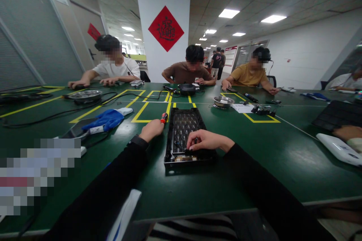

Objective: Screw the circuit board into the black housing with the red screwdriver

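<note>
Head view: left hand (152, 130) is closed round the red-and-black handle of a screwdriver (164, 118), just left of a black open-topped housing (183, 163). Blade can't be seen. Housing lies flat on the green table (240, 188), under the right fingers and right of the left ones. Right hand (209, 140) is over its near end, thumb and fingertips bent close together; can't tell if they pinch a small part.

Risks, my judgement: anything small held there could slip among the small metal pieces (185, 125) beyond the fingertips, dark on dark, hard to spot. Right palm and wrist cross the right wall, so pressing down could skid the housing, since no left fingers brace it. Careless screwdriver swing rightward could scratch the pieces.
</note>
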A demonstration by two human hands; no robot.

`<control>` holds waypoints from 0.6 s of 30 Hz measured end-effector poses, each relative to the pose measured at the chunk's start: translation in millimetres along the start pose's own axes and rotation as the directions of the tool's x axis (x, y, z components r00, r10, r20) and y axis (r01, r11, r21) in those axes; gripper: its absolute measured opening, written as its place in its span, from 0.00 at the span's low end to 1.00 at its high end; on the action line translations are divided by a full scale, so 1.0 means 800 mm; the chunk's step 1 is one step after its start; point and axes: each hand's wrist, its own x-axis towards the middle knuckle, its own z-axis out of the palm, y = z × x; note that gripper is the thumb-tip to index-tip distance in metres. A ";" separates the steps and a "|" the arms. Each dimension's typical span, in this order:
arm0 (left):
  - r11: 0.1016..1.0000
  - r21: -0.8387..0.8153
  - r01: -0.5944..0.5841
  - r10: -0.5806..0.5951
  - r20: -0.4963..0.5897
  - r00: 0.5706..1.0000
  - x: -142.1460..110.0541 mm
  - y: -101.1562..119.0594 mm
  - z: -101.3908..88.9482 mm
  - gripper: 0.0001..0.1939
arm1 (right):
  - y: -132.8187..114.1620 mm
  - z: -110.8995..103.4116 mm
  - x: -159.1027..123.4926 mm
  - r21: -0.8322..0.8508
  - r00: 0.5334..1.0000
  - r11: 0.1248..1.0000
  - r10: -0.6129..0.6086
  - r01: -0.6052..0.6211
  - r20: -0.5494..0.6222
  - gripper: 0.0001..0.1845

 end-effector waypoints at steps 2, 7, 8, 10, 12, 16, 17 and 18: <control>0.999 0.004 0.042 -0.042 0.005 0.999 -0.003 0.003 -0.002 0.20 | 0.001 -0.002 -0.001 -0.028 0.999 0.999 -0.036 0.037 0.034 0.12; 0.995 -0.011 0.098 -0.098 0.015 0.995 -0.005 0.005 -0.003 0.22 | 0.003 -0.005 -0.002 -0.040 0.995 0.996 -0.082 0.084 0.061 0.13; 0.994 -0.015 0.104 -0.104 0.016 0.994 -0.004 0.005 -0.003 0.22 | 0.004 -0.005 -0.002 -0.042 0.995 0.996 -0.080 0.083 0.060 0.13; 0.993 -0.024 0.113 -0.113 0.019 0.993 -0.001 0.004 -0.001 0.22 | 0.004 -0.004 -0.002 -0.045 0.995 0.996 -0.074 0.077 0.059 0.14; 0.992 -0.033 0.118 -0.118 0.023 0.993 0.002 0.002 0.002 0.22 | 0.003 -0.004 -0.002 -0.049 0.996 0.996 -0.070 0.073 0.058 0.14; 0.992 -0.049 0.115 -0.114 0.026 0.993 0.006 0.000 0.004 0.22 | 0.002 -0.004 -0.001 -0.071 0.996 0.995 -0.073 0.076 0.052 0.13; 0.992 -0.051 0.113 -0.112 0.023 0.993 0.006 -0.001 0.004 0.22 | 0.002 -0.004 -0.001 -0.074 0.996 0.994 -0.074 0.078 0.052 0.13; 0.992 -0.053 0.110 -0.109 0.021 0.994 0.005 -0.001 0.004 0.22 | 0.002 -0.004 -0.001 -0.076 0.996 0.994 -0.075 0.078 0.051 0.13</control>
